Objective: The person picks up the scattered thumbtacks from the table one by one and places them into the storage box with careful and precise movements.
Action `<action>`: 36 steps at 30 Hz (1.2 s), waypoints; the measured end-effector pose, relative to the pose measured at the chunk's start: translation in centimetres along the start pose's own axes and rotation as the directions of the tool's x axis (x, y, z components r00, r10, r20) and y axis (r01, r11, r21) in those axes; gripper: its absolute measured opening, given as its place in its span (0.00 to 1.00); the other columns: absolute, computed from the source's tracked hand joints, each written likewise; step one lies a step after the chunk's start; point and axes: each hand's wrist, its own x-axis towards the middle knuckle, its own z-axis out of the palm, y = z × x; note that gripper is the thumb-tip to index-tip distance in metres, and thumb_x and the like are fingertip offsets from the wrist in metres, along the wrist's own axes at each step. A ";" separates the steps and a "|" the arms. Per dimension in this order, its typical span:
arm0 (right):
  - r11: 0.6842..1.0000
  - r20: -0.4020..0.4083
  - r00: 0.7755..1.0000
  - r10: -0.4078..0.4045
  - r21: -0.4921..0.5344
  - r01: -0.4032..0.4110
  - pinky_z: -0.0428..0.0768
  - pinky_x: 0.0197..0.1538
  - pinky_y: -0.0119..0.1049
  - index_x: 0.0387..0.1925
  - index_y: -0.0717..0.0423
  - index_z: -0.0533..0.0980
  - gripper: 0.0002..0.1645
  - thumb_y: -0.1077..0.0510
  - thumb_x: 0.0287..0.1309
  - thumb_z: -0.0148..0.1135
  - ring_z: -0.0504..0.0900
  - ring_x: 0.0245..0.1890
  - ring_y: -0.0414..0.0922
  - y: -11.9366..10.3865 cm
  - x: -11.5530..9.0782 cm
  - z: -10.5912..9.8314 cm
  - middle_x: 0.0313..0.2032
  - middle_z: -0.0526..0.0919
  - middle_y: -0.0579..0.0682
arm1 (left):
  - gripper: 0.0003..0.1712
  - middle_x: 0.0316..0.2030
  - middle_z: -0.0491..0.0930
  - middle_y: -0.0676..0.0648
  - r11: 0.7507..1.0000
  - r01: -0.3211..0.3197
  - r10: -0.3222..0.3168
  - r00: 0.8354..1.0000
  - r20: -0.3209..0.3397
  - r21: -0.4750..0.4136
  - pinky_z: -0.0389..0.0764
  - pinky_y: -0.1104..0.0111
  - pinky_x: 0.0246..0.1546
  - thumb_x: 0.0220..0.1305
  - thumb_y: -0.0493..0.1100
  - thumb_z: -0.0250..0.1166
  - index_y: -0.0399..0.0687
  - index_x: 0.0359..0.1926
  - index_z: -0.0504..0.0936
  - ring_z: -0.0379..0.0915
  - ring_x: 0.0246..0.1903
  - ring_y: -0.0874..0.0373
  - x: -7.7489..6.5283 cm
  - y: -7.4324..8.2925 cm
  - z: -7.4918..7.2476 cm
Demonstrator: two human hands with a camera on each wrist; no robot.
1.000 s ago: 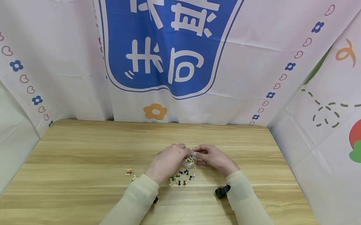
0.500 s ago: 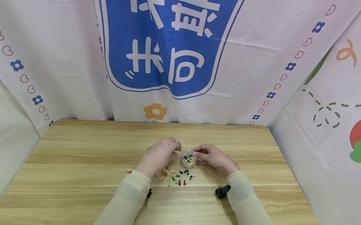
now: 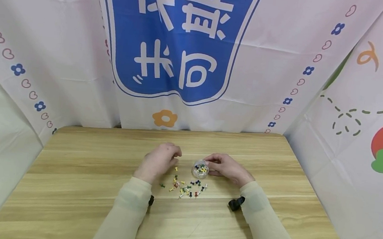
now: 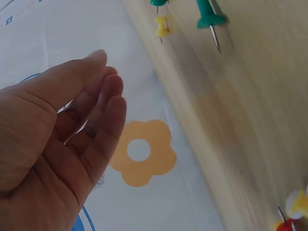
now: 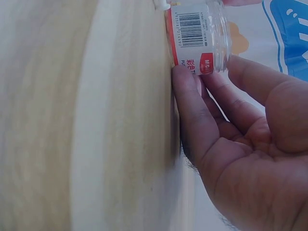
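In the head view my right hand [image 3: 226,167] steadies a small clear jar [image 3: 200,172], its fingers and thumb curved about the side. The right wrist view shows the jar's label [image 5: 192,29] with a barcode and red print. Colourful push pins [image 3: 201,168] lie inside the jar. My left hand [image 3: 161,161] is to the left of the jar, over the table. Seen in the left wrist view, its fingers [image 4: 113,110] are loosely bent, the thumb near the fingertips, with nothing between them. A green push pin [image 4: 210,17] lies close to that hand.
Several loose push pins [image 3: 183,190] in yellow, green, red, white and blue are scattered on the wooden table [image 3: 73,192] in front of the jar. A printed white cloth [image 3: 253,75] hangs behind the table's far edge.
My left hand has moved left, away from the jar. More push pins now lie between it and the jar, and those at the far left are gone from sight. My right hand stays put.
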 end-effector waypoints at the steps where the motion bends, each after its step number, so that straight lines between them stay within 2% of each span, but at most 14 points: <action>1: 1.000 0.000 1.000 -0.001 -0.001 0.001 0.82 0.58 0.44 0.61 0.63 0.77 0.19 0.64 0.72 0.60 0.84 0.54 0.53 0.0 0.0 0.0 0.59 0.78 0.61 | 0.10 0.42 0.85 0.50 1.000 0.001 -0.001 1.000 0.008 0.005 0.84 0.64 0.46 0.64 0.38 0.72 0.47 0.47 0.88 0.80 0.41 0.58 -0.1 -0.1 0.0; 7: 1.000 0.002 1.000 -0.007 -0.006 0.007 0.82 0.58 0.43 0.61 0.64 0.77 0.19 0.64 0.71 0.60 0.83 0.54 0.54 0.0 0.0 0.1 0.60 0.77 0.63 | 0.04 0.36 0.83 0.52 0.999 0.004 -0.006 0.997 0.075 0.035 0.82 0.64 0.41 0.64 0.38 0.72 0.49 0.40 0.88 0.76 0.36 0.59 -0.5 -0.3 0.3; 12: 1.000 0.004 1.000 -0.007 -0.002 0.007 0.82 0.58 0.43 0.62 0.64 0.76 0.20 0.63 0.71 0.61 0.83 0.54 0.54 0.1 0.0 0.0 0.60 0.77 0.63 | 0.05 0.34 0.82 0.53 0.999 0.008 -0.013 0.994 0.112 0.048 0.81 0.64 0.40 0.61 0.38 0.75 0.50 0.36 0.86 0.75 0.34 0.60 -0.6 -0.3 0.7; 19: 1.000 0.001 1.000 -0.008 -0.004 0.008 0.83 0.57 0.42 0.61 0.64 0.77 0.19 0.63 0.72 0.61 0.84 0.53 0.53 0.2 0.1 -0.1 0.59 0.78 0.62 | 0.05 0.36 0.84 0.53 0.996 0.014 -0.026 0.991 0.129 0.090 0.83 0.62 0.45 0.60 0.40 0.76 0.52 0.36 0.86 0.78 0.37 0.59 -0.3 -0.2 1.4; 24: 1.000 -0.003 1.000 -0.003 -0.013 0.003 0.83 0.56 0.42 0.60 0.62 0.78 0.18 0.63 0.72 0.61 0.84 0.53 0.52 0.2 0.2 -0.1 0.58 0.79 0.60 | 0.05 0.37 0.83 0.52 0.993 0.015 -0.031 0.990 0.135 0.118 0.83 0.61 0.44 0.60 0.41 0.76 0.52 0.34 0.86 0.78 0.38 0.57 -0.2 -0.1 1.8; 36: 1.000 0.006 1.000 -0.011 -0.018 0.012 0.83 0.56 0.42 0.60 0.63 0.77 0.19 0.62 0.72 0.60 0.84 0.54 0.53 0.1 0.1 0.0 0.59 0.79 0.61 | 0.03 0.39 0.84 0.50 0.994 0.020 -0.033 0.992 0.122 0.108 0.84 0.62 0.44 0.63 0.39 0.74 0.51 0.36 0.87 0.80 0.39 0.57 -0.1 0.0 1.9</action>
